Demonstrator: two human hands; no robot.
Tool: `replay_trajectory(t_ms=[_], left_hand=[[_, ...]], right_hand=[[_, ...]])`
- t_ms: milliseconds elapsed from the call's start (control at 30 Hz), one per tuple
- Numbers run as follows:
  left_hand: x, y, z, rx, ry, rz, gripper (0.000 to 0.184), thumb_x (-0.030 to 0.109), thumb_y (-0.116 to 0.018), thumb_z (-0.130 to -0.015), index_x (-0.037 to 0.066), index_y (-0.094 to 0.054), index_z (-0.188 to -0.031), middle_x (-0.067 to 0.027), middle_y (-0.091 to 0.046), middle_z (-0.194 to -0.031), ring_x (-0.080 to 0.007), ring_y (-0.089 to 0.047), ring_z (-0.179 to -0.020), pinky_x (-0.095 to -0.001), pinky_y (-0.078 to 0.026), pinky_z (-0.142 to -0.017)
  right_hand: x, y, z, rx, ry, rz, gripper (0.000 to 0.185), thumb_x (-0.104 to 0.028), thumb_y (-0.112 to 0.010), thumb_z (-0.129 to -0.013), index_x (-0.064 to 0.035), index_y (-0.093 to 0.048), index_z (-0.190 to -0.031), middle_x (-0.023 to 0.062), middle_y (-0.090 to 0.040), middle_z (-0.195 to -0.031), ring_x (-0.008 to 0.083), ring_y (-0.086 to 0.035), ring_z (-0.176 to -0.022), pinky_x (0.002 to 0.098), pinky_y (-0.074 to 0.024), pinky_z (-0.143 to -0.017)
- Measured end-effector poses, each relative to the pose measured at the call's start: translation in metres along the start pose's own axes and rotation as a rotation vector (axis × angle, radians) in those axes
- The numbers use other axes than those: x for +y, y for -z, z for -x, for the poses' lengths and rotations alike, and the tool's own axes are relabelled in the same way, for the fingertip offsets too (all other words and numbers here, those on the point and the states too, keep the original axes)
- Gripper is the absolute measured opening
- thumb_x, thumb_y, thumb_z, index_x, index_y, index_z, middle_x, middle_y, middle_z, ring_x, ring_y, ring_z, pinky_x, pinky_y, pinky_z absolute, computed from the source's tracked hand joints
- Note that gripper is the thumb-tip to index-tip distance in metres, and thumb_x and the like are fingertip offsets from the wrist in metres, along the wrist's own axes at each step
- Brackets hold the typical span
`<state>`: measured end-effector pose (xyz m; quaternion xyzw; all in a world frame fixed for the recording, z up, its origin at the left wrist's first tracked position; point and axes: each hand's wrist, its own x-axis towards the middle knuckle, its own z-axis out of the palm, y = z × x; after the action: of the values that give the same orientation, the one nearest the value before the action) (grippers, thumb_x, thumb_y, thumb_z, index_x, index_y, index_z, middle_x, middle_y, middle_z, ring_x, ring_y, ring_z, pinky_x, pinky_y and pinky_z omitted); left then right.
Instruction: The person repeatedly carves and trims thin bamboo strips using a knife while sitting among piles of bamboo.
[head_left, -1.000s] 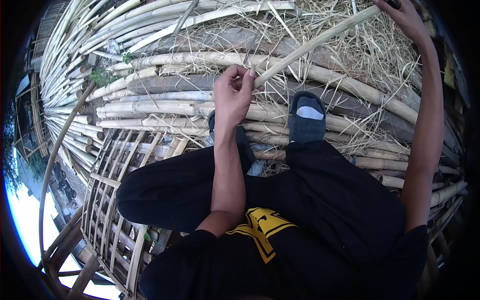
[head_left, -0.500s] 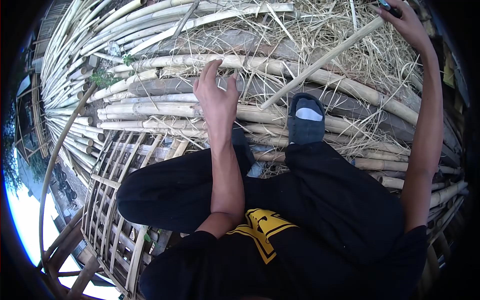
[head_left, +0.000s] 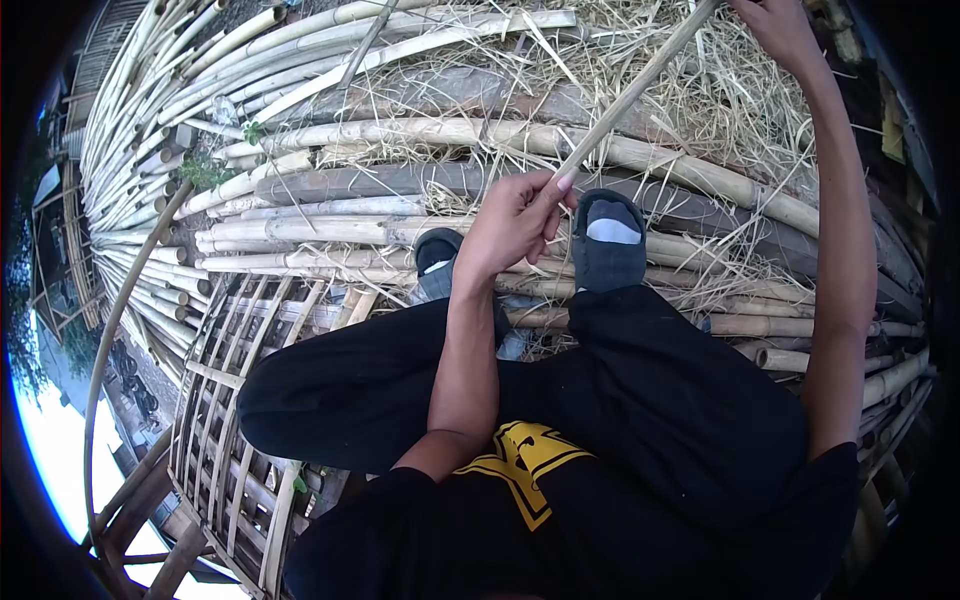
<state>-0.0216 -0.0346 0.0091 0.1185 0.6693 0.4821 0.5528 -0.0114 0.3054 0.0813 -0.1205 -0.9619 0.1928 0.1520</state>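
Note:
My left hand [head_left: 522, 222] is closed around the near end of a long, pale bamboo strip [head_left: 640, 92], its thumb lying along the strip. From there the strip slants up and right until the top edge of the view cuts it off. Close to its far part is my right hand [head_left: 778, 32], curled and partly out of view, so what it holds is hidden. Below the strip, my feet in dark slippers [head_left: 608, 262] rest among bamboo poles [head_left: 310, 228].
Thin bamboo shavings [head_left: 740, 130] cover the ground at upper right. Many poles [head_left: 130, 160] are stacked at left. A woven bamboo lattice [head_left: 235, 400] stands by my left knee, with a curved pole [head_left: 112, 310] beyond it.
My left hand has moved right and closed on the strip's near end; it was open and apart before. My right hand has risen leftward, and the blue-and-dark tool in it has left view.

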Motion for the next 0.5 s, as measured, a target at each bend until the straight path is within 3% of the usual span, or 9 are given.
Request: replay_trajectory(t_ms=[33, 100, 133, 200, 267, 333, 500], left_hand=[[-0.003, -0.001, -0.003, 0.002, -0.002, 0.001, 0.039, 0.031, -0.045, -0.101, -0.001, -0.062, -0.088, 0.0026, -0.053, -0.060, -0.0043, -0.052, -0.050, -0.0199, -0.043, -0.046], [-0.013, -0.006, -0.011, 0.157, -0.076, 0.102, 0.037, 0.031, -0.043, -0.102, 0.002, -0.060, -0.088, 0.0082, -0.036, -0.054, -0.0004, -0.032, -0.040, -0.0185, -0.029, -0.036], [-0.016, -0.006, -0.011, 0.162, -0.075, 0.101, 0.037, 0.031, -0.043, -0.102, 0.002, -0.060, -0.088, 0.0082, -0.036, -0.054, -0.0004, -0.032, -0.040, -0.0185, -0.029, -0.036], [-0.018, -0.008, -0.013, 0.241, -0.055, 0.217, 0.035, 0.031, -0.042, -0.102, 0.003, -0.058, -0.091, 0.0082, -0.031, -0.056, -0.0014, -0.027, -0.042, -0.0189, -0.028, -0.037], [-0.020, -0.007, -0.014, 0.203, -0.071, 0.277, 0.032, 0.031, -0.042, -0.102, 0.003, -0.056, -0.096, 0.0081, -0.031, -0.057, -0.0014, -0.027, -0.043, -0.0187, -0.027, -0.037], [-0.021, -0.008, -0.014, 0.162, -0.093, 0.339, 0.030, 0.031, -0.041, -0.102, 0.004, -0.053, -0.100, 0.0080, -0.032, -0.058, -0.0014, -0.028, -0.044, -0.0185, -0.027, -0.037], [-0.020, -0.012, -0.018, 0.223, -0.067, 0.510, 0.023, 0.025, -0.045, -0.101, 0.005, -0.045, -0.113, 0.0034, -0.043, -0.064, -0.0021, -0.030, -0.044, -0.0182, -0.026, -0.038]], right_hand=[[-0.009, -0.003, 0.003, 0.001, 0.002, 0.000, 0.030, -0.031, -0.066, -0.088, -0.0009, -0.067, -0.087, 0.0062, -0.052, -0.089, 0.0161, -0.051, -0.075, 0.0339, -0.0424, -0.065], [-0.029, -0.009, 0.009, 0.229, -0.182, 0.135, 0.033, -0.033, -0.063, -0.089, -0.0002, -0.066, -0.091, 0.0075, -0.052, -0.096, 0.0155, -0.053, -0.081, 0.0341, -0.0435, -0.066], [-0.024, -0.014, 0.011, 0.292, -0.036, 0.104, 0.033, -0.036, -0.058, -0.092, -0.0041, -0.067, -0.097, 0.0079, -0.057, -0.088, 0.0163, -0.056, -0.074, 0.0331, -0.0457, -0.063], [-0.033, -0.021, 0.018, -0.102, -0.335, -0.172, 0.036, -0.039, -0.052, -0.095, -0.0065, -0.066, -0.099, 0.0082, -0.060, -0.073, 0.0181, -0.056, -0.061, 0.0330, -0.0459, -0.058], [-0.019, -0.059, 0.045, -0.171, -0.057, -0.165, 0.046, -0.046, -0.055, -0.092, -0.0010, -0.060, -0.084, 0.0084, -0.049, -0.064, 0.0218, -0.047, -0.056, 0.0392, -0.0378, -0.056], [-0.048, -0.069, 0.063, -0.493, -0.087, -0.139, 0.049, -0.048, -0.048, -0.095, -0.0008, -0.059, -0.085, 0.0101, -0.051, -0.057, 0.0236, -0.049, -0.050, 0.0403, -0.0390, -0.054], [-0.076, -0.093, 0.097, -0.740, -0.045, -0.269, 0.044, -0.042, -0.045, -0.097, -0.0012, -0.059, -0.089, 0.0182, -0.057, -0.061, 0.0373, -0.056, -0.059, 0.0451, -0.0435, -0.059]])
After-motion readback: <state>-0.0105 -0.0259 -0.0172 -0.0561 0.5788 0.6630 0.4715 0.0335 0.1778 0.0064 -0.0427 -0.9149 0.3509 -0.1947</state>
